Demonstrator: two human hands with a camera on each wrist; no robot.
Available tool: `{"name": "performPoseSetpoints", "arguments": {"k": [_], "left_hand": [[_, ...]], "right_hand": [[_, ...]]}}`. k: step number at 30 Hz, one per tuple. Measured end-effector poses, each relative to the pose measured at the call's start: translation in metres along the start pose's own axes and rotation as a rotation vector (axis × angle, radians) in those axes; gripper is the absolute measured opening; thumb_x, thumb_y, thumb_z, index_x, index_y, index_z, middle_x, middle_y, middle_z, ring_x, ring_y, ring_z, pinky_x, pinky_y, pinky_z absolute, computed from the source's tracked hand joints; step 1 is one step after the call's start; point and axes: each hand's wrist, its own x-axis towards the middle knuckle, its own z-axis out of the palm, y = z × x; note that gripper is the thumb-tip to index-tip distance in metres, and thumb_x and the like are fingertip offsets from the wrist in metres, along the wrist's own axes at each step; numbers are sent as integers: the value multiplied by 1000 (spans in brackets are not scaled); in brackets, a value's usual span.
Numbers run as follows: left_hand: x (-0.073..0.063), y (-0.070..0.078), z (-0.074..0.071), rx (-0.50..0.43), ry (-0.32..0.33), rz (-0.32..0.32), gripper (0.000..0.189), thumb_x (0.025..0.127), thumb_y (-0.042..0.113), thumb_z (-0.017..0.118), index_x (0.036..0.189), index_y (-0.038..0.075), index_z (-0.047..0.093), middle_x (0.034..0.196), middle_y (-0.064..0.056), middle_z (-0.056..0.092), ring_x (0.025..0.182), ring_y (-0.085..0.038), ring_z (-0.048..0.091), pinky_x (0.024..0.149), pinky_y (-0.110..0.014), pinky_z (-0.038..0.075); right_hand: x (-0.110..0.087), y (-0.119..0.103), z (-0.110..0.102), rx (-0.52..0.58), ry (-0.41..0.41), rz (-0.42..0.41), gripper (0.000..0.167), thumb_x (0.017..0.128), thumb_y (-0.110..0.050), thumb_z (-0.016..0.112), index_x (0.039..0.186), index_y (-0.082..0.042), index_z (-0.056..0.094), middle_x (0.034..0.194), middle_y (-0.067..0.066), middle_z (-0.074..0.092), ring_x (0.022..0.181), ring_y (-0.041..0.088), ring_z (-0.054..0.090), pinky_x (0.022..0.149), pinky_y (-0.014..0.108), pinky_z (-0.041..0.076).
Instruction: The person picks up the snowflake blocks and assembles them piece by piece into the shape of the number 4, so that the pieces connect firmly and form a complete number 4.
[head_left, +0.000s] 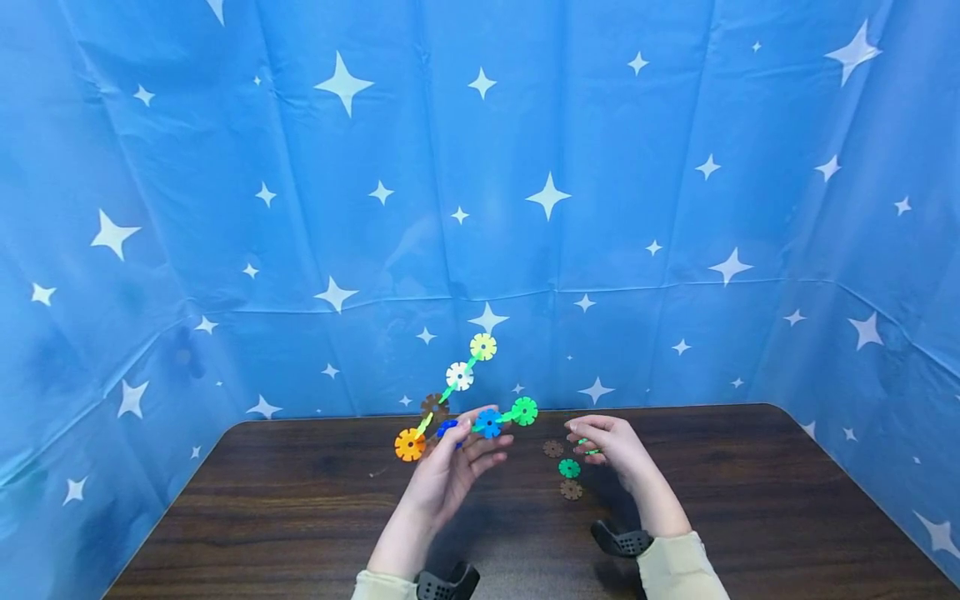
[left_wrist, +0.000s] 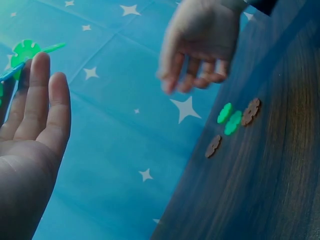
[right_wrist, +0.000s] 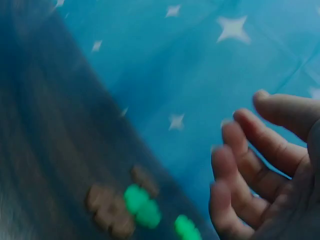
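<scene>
Several notched discs point(head_left: 569, 473) dot the dark table point(head_left: 285, 508) before starry cloth point(head_left: 495, 258).

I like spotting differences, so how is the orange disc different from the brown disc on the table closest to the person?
The orange disc is bright; the brown disc is dull.
The orange disc is part of the chain in the left hand; the brown disc lies on the table.
The orange disc looks bigger in the head view than the brown disc.
Both are round with notched edges.
</scene>
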Motion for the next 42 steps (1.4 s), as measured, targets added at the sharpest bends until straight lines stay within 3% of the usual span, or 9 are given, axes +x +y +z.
{"name": "performPoseSetpoints", "arguments": {"k": [7,15,22,28,37,42], "left_hand": [[-1,-1,-1,20,0,-17,43,105,27,38,141,5,42,117,-3,64,111,-20,62,97,-37,45],[-2,0,-1,35,4,-27,37,105,28,39,139,18,47,116,-4,62,110,-21,62,98,-36,44],[-1,0,-1,34,8,-20,37,105,27,39,138,16,48,115,-3,62,110,-22,62,98,-37,44],[0,-1,0,28,4,-20,44,104,26,40,144,7,41,113,-3,63,110,-24,62,98,-37,45],[1,-2,0,30,-14,-23,37,104,27,41,138,15,50,113,-3,62,110,-24,62,98,-37,44],[1,-3,0,35,-14,-27,33,104,27,40,134,19,53,113,-4,61,111,-24,61,98,-37,44]], "right_hand": [[5,28,3,-251,32,-6,25,85,-8,71,107,5,70,93,8,66,71,23,58,62,36,47],[4,37,7,-488,36,-18,26,78,-10,78,103,-3,73,108,13,65,93,28,60,75,44,50],[4,38,10,-535,51,-29,25,76,-6,76,101,-2,73,81,4,60,67,19,48,58,32,40],[5,39,11,-550,57,-21,18,77,-5,75,95,-4,74,77,3,58,65,18,45,57,31,37],[7,40,12,-550,48,-45,18,74,-3,74,89,-5,65,76,4,54,66,19,46,58,32,38],[6,39,12,-450,47,-30,16,77,-1,71,93,-3,65,75,4,58,63,17,49,56,31,39]]}}
